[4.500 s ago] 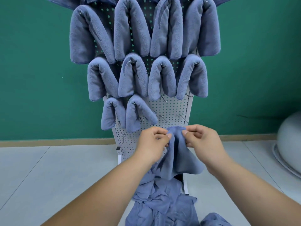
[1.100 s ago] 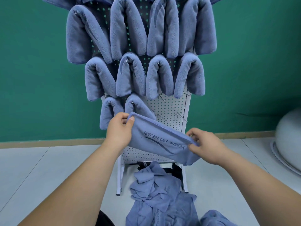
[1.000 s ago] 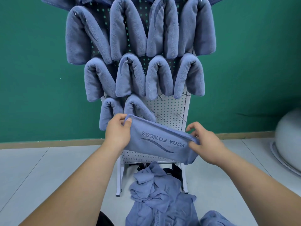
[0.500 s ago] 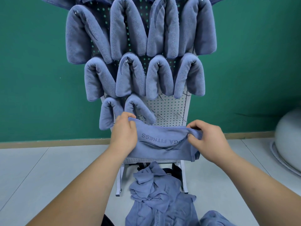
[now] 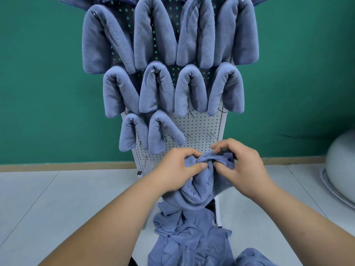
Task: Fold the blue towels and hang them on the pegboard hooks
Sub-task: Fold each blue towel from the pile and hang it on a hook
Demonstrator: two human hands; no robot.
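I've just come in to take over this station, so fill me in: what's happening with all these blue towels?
A person is folding a blue towel, pinching its bunched top between the left hand and right hand in front of the white pegboard. Rows of folded towels already hang on it. The lowest row holds only two, with bare hooks beside them. A heap of unfolded towels lies on the floor below.

Green wall [image 5: 48, 93], grey tiled floor [image 5: 57, 198], wooden skirting [image 5: 67, 167]
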